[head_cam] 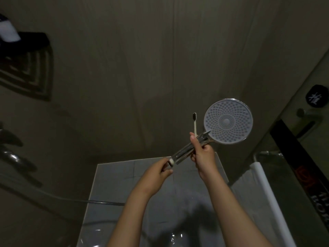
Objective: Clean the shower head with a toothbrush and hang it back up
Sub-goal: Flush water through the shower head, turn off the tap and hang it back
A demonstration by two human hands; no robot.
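Both forearms enter from 6 o'clock. At 2 o'clock of the hands, the shower head (228, 121) turns its nozzle face to the camera. Grip of left hand (160, 169): pinched on the end of the handle (181, 154). Grip of right hand (203, 155): clamped round handle and toothbrush (195, 124) together, bristles toward 12 o'clock. A hose (99, 202) trails toward 9 o'clock.

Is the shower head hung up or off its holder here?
Off: the shower head is held by left hand and right hand.

The toothbrush (194, 124) stands just left of the shower head (228, 121).
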